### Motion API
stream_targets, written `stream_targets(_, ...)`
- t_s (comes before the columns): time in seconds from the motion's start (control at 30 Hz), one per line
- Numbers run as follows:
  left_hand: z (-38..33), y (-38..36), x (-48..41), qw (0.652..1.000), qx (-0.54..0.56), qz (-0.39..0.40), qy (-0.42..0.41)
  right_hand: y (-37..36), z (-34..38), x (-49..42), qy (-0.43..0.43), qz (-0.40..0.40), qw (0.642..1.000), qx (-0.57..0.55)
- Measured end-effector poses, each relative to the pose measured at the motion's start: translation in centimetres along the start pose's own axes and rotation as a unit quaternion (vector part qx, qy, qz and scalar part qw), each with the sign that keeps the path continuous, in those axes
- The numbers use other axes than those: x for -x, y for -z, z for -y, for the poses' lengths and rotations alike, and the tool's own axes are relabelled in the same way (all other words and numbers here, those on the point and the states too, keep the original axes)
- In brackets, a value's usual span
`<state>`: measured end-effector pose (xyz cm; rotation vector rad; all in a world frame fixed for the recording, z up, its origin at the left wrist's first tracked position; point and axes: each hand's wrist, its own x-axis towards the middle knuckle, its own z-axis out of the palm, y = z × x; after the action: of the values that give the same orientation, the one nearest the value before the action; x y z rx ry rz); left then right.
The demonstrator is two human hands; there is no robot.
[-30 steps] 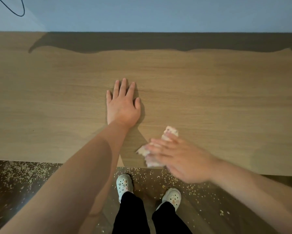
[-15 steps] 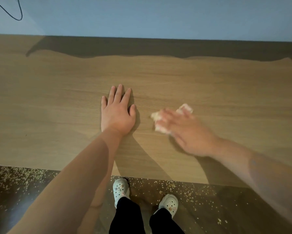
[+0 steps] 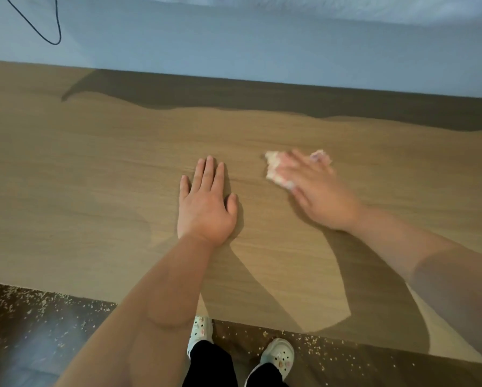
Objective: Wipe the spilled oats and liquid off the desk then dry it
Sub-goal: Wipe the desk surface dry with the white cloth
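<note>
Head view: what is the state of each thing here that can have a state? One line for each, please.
left hand, flat on the desk, fingers straight, holds nothing.
right hand, blurred, straight fingers press on the paper wad.
paper wad, crumpled, on the desk under the right fingers.
desk, bears both hands and the wad.
oats, scattered on the floor by the desk's near edge.

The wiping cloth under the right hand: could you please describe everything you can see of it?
The cloth is a small crumpled wad, whitish with pinkish patches, possibly paper towel; motion blur hides its texture. It lies on the wooden desk, right of centre. The right hand presses on it with straight fingers, covering its middle, so only its left edge and a far-right corner show.
</note>
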<state>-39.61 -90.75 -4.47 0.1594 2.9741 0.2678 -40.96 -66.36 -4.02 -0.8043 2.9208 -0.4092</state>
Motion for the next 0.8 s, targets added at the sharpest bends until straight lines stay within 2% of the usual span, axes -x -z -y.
stream_targets(0.07, 0.0, 0.0, 0.0, 1.000, -0.004, 0.001, 0.000, 0.6, -1.7, -2.3, -0.109, -0.004, 0.994, 0.003)
stream_targets(0.1, 0.0, 0.1, 0.0, 1.000, -0.004, 0.001, 0.000, 0.6, -1.7, -4.0, -0.138, -0.003, 0.990, 0.006)
stream_targets(0.3, 0.0, 0.0, 0.1, 1.000, 0.003, -0.005, -0.002, 0.8, -1.5, -14.1, -0.161, -0.013, 0.987, 0.026)
stream_targets(0.37, 0.0, 0.1, 0.0, 1.000, 0.008, -0.004, -0.002, 1.4, -3.2, -14.7, -0.174, 0.001, 0.985, -0.001)
stream_targets(0.43, 0.0, 0.1, 0.1, 1.000, 0.010, -0.007, -0.004, 1.7, -5.0, -13.3, -0.216, -0.019, 0.976, 0.003)
stream_targets(0.5, 0.0, 0.0, 0.0, 1.000, 0.009, 0.000, -0.004, 1.7, -7.2, -10.5, -0.338, -0.070, 0.937, 0.043)
stream_targets(0.57, 0.1, 0.0, 0.0, 1.000, 0.004, 0.001, -0.002, 2.1, -9.2, -7.8, -0.485, -0.110, 0.865, 0.062)
stream_targets(0.6, 0.0, 0.0, 0.0, 1.000, 0.004, -0.001, -0.003, 2.5, -9.5, -6.9, -0.528, -0.119, 0.840, 0.050)
stream_targets(0.63, 0.0, 0.0, 0.0, 1.000, 0.005, -0.003, -0.002, 2.4, -9.3, -6.6, -0.543, -0.119, 0.831, 0.029)
stream_targets(0.7, 0.0, 0.0, 0.0, 1.000, 0.003, -0.007, -0.001, 1.9, -6.6, -6.5, -0.507, -0.105, 0.856, 0.012)
stream_targets(0.73, 0.0, 0.0, 0.0, 1.000, 0.002, -0.003, -0.002, 1.2, -4.5, -6.4, -0.450, -0.096, 0.887, 0.027)
stream_targets(0.8, -0.1, 0.1, 0.1, 1.000, 0.002, 0.001, -0.001, -0.3, 1.0, -4.6, -0.277, -0.059, 0.957, 0.058)
